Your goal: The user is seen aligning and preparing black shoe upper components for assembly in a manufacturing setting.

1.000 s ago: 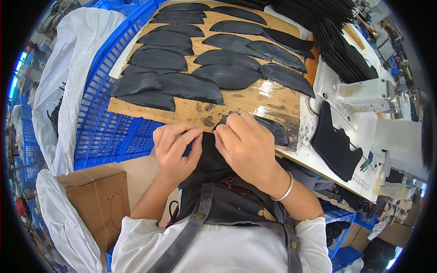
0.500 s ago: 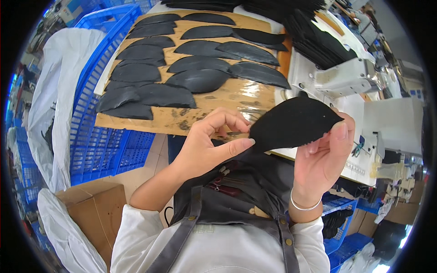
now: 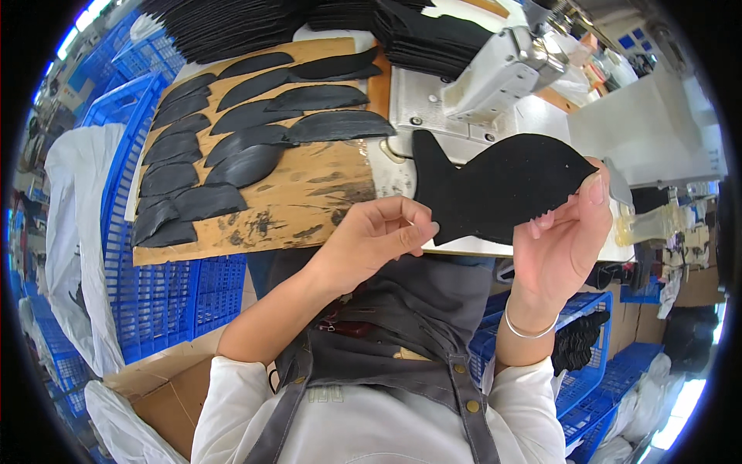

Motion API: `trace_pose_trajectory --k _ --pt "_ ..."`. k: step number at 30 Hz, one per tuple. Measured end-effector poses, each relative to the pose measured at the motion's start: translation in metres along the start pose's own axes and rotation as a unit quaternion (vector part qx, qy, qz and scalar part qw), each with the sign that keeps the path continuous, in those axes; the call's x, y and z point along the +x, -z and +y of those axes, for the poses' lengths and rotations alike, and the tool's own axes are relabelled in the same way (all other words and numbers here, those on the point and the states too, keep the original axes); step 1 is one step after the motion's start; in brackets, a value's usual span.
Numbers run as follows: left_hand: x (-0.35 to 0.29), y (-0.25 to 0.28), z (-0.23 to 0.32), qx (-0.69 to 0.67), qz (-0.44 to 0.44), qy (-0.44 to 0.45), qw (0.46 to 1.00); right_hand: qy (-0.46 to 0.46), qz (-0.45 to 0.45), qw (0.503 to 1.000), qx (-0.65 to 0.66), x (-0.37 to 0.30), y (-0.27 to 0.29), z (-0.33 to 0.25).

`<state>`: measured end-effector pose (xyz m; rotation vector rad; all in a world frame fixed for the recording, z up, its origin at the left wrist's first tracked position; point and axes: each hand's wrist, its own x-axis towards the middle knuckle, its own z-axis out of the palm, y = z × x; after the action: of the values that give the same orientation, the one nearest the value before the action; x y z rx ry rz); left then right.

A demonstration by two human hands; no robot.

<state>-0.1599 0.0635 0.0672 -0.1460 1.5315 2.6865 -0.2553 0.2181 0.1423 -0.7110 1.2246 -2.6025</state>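
A flat black cut fabric piece (image 3: 502, 185), wide at the right with a notched, tail-like end at the left, is held up above the table's front edge. My left hand (image 3: 379, 232) pinches its lower left corner between thumb and fingertips. At the pointed right end, my right hand (image 3: 564, 232) grips it with the thumb in front and the other fingers partly hidden behind. To the left, several curved black pieces (image 3: 243, 166) with a slight sheen lie in overlapping rows on a brown board (image 3: 309, 209).
A white sewing machine (image 3: 495, 73) stands behind the held piece. Stacks of black cut pieces (image 3: 433, 39) sit along the back. Blue plastic crates (image 3: 147, 286) are at the left, beside a white plastic sheet (image 3: 81, 232). Another blue crate (image 3: 572, 387) stands low at the right.
The view has shifted, so the board appears farther left and the sewing machine nearer the middle. The fabric piece has opened out, its notched left end now showing. Both hands still hold it.
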Motion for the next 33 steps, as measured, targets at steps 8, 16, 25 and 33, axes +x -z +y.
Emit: trace_pose_trajectory --k 8,16,25,33 --pt "0.03 0.0 0.042 0.257 -0.012 0.019 0.966 0.138 0.093 0.942 -0.29 -0.02 0.089 -0.015" --pt "0.075 -0.014 0.036 0.469 -0.057 0.087 0.877 0.013 0.111 0.907 -0.405 -0.046 0.145 0.005" --pt "0.081 -0.026 0.024 0.534 -0.009 0.091 0.841 0.125 0.076 0.82 -0.554 -0.05 0.166 0.019" --pt "0.071 -0.02 0.006 0.615 0.021 -0.095 0.782 0.17 0.058 0.784 -0.595 -0.054 0.167 0.027"
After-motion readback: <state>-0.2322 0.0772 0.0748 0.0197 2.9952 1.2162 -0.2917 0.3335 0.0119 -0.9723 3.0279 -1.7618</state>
